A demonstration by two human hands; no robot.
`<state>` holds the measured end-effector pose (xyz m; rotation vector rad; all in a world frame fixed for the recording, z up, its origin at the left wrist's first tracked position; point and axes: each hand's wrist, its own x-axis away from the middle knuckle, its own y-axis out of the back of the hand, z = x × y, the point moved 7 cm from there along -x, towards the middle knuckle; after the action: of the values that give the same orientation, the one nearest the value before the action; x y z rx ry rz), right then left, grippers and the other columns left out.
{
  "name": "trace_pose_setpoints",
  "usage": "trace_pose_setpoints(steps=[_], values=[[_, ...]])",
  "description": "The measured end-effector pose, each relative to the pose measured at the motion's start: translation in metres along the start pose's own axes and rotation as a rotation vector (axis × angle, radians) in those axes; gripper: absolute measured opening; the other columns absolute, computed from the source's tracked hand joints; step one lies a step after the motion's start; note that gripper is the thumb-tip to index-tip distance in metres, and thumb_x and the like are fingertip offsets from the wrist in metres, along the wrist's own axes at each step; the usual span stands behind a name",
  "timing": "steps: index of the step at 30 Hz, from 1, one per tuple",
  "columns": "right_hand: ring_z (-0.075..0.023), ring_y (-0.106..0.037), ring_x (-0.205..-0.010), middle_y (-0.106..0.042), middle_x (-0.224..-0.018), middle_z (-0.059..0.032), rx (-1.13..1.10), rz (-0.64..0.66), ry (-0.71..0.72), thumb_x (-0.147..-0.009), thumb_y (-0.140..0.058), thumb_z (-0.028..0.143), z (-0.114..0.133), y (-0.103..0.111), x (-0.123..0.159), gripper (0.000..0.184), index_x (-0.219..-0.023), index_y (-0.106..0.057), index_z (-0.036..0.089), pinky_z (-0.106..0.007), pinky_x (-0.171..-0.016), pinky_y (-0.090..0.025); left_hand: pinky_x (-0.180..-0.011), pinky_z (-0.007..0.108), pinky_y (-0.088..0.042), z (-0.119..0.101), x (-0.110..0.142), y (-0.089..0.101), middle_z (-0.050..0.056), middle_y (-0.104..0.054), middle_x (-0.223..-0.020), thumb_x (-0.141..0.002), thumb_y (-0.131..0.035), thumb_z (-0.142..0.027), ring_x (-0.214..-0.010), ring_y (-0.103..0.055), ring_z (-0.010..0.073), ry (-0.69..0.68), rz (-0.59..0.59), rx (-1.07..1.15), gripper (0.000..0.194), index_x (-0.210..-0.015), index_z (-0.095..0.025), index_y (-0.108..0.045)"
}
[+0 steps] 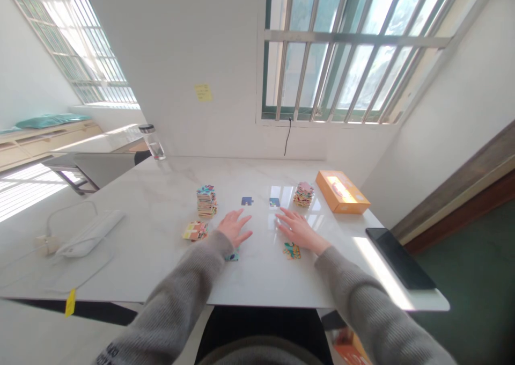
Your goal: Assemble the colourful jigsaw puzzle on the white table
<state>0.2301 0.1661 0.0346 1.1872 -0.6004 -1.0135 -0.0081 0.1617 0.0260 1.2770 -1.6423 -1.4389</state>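
Note:
My left hand (pixel 235 227) is over the white table with its fingers spread and nothing in them. Just beyond its fingertips lies a dark blue puzzle piece (pixel 247 201). My right hand (pixel 296 228) is open too, its fingertips close to a blue-green puzzle piece (pixel 274 202). A tall stack of puzzle pieces (pixel 206 201) stands beyond my left hand, and another stack (pixel 304 194) beyond my right. Joined orange and yellow pieces (pixel 195 231) lie left of my left hand. My left sleeve partly covers a teal piece (pixel 232 257). Green and orange pieces (pixel 292 250) lie below my right hand.
An orange box (pixel 342 192) rests at the table's right side, with a black tablet or phone (pixel 399 258) nearer me. On the left are a white power strip (pixel 92 234) and cables. A clear bottle (pixel 153 142) stands at the back left corner of the table (pixel 161 193).

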Motion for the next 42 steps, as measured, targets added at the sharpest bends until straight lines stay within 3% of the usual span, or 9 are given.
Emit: trace_pose_setpoints(steps=[5,9,13,25,29,34,42], values=[[-0.0363,-0.045,-0.133,-0.037,-0.16,-0.0094,0.223,-0.032,-0.046,-0.101,-0.04,0.041,0.009,-0.007,-0.039,0.048,-0.147,-0.048,0.031,-0.056,-0.104,-0.041,-0.114,0.062,-0.03,-0.008,-0.041,-0.014,0.011,-0.032,-0.162,-0.094,-0.049,-0.054,-0.146,-0.029,0.0422,0.134,0.15,-0.085,0.059,-0.147,-0.029,-0.047],[-0.0365,-0.045,-0.129,-0.041,-0.157,-0.0088,0.283,-0.059,-0.056,-0.102,-0.038,0.043,0.015,-0.012,-0.053,0.047,-0.146,-0.049,0.032,-0.055,-0.102,-0.04,-0.117,0.065,-0.024,-0.009,-0.056,-0.022,0.007,-0.028,-0.165,-0.096,-0.042,-0.055,-0.149,-0.023,0.04,0.156,0.171,-0.103,0.06,-0.15,-0.031,-0.041],[-0.0335,-0.044,-0.13,-0.047,-0.152,-0.007,0.291,-0.06,-0.086,-0.102,-0.036,0.042,0.01,-0.014,-0.056,0.046,-0.144,-0.049,0.031,-0.052,-0.103,-0.038,-0.119,0.06,-0.022,-0.004,-0.061,-0.024,0.006,-0.029,-0.165,-0.097,-0.038,-0.054,-0.15,-0.023,0.0358,0.159,0.16,-0.115,0.061,-0.152,-0.028,-0.038],[-0.0331,-0.042,-0.133,-0.044,-0.155,-0.0081,0.211,-0.118,-0.158,-0.102,-0.038,0.04,-0.019,-0.009,-0.044,0.046,-0.146,-0.048,0.03,-0.053,-0.103,-0.037,-0.122,0.05,-0.022,0.022,-0.056,-0.029,0.005,-0.03,-0.164,-0.098,-0.039,-0.053,-0.15,-0.024,0.0325,0.216,0.087,-0.087,0.06,-0.153,-0.029,-0.039],[-0.0315,-0.046,-0.13,-0.051,-0.144,-0.0132,0.055,-0.186,-0.139,-0.101,-0.044,0.035,-0.024,-0.006,-0.028,0.043,-0.141,-0.053,0.025,-0.051,-0.105,-0.039,-0.121,0.047,-0.025,0.029,-0.052,-0.029,0.009,-0.03,-0.163,-0.098,-0.043,-0.05,-0.148,-0.028,0.0333,0.216,0.059,-0.028,0.061,-0.154,-0.026,-0.036],[-0.0253,-0.058,-0.111,-0.064,-0.113,-0.0102,-0.157,-0.178,0.067,-0.099,-0.049,0.028,-0.007,0.0,0.014,0.032,-0.127,-0.062,0.023,-0.043,-0.101,-0.046,-0.118,0.047,-0.03,0.037,-0.041,-0.036,0.013,-0.04,-0.156,-0.096,-0.048,-0.048,-0.142,-0.037,0.0324,0.151,-0.026,0.002,0.056,-0.147,-0.025,-0.044],[-0.0266,-0.056,-0.115,-0.059,-0.121,-0.011,-0.266,-0.076,0.149,-0.091,-0.064,0.03,0.018,0.008,0.08,0.036,-0.127,-0.063,0.025,-0.047,-0.105,-0.047,-0.116,0.05,-0.033,0.038,-0.033,-0.042,0.01,-0.049,-0.147,-0.095,-0.052,-0.042,-0.136,-0.043,0.0308,0.064,-0.084,0.014,0.045,-0.138,-0.031,-0.052]])
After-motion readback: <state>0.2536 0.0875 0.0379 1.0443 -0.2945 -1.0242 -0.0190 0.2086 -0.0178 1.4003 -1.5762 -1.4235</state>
